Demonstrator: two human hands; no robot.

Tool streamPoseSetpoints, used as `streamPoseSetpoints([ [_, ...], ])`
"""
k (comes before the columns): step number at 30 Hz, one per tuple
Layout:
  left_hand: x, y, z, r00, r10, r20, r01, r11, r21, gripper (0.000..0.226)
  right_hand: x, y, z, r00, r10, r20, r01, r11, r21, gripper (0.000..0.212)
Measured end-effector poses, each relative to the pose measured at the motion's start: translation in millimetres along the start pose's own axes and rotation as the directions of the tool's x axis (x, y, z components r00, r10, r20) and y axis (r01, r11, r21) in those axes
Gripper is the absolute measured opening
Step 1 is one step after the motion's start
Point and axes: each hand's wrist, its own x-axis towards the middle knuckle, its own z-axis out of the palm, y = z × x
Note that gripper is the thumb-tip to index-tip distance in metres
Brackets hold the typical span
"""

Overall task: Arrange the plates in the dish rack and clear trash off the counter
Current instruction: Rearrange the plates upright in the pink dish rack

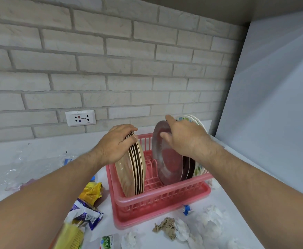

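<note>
The left hand (119,142) is gripping the tan plates (129,175) standing at the dish rack's (161,196) left end while the right hand (184,139) is pinching the maroon plate's (168,164) rim, which, by my judgement, is needing square seating in 1 slot.

head cam, wide-angle | looks forward and a bit down across the counter (82,146) | faces the brick wall (129,69) | pretty close in on the dish rack (161,194)

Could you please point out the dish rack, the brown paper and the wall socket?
dish rack (165,197): head view, front wall.
brown paper (166,227): head view, its middle.
wall socket (80,118): head view, faceplate centre.
</note>
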Motion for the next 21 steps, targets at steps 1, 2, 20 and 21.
streamPoseSetpoints([
  [1, 2, 0, 0, 1.0, -0.001, 0.01, 0.001, 1.0, -0.002, 0.053, 0, -6, 1, 0.998, -0.027, -0.056, 0.031, 0.997, 0.069, 0.049],
  [2, 4, 0, 0, 1.0, 0.0, 0.019, 0.0, 1.0, -0.009, 0.055, -1, -12, 5, 0.996, -0.046, -0.081, 0.059, 0.984, 0.171, 0.045],
  [20, 0, 2, 3, 0.998, -0.055, -0.032, 0.051, 0.991, -0.123, 0.047, -25, -48, 52, 0.992, 0.087, 0.086, -0.116, 0.89, 0.44, 0.021],
  [21, -1, 2, 3, 0.998, -0.06, -0.032, 0.056, 0.99, -0.127, 0.049, -23, -48, 48, 0.994, 0.084, 0.071, -0.106, 0.912, 0.397, 0.022],
])
